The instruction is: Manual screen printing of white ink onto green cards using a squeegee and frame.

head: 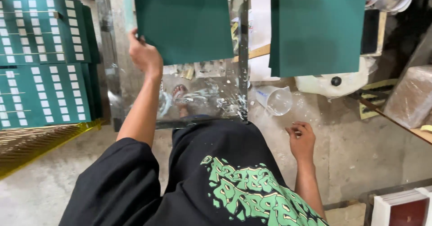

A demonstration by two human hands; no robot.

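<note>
my left hand (145, 55) is closed on the lower left corner of a flat dark green rectangular board (184, 21), thumb and fingers pinching its edge, so the board lies up and to the right of that grip, its long side running away from me over the glass-topped work surface (204, 95), which is smeared with white glue. my right hand (301, 140) hangs low, right of the glass top, fingers curled loosely near the floor; it holds nothing that i can see, though whether something small sits in the fingertips i cannot tell. the left hand is plainly the nearer one to the board. a second dark green board (317, 28) lies to the right of the glass top, and a clear plastic cup (275, 100) on its side is just beyond the glass's right edge. stacks of green sheets with white squares (42, 64) sit to the left of the glass.
</note>
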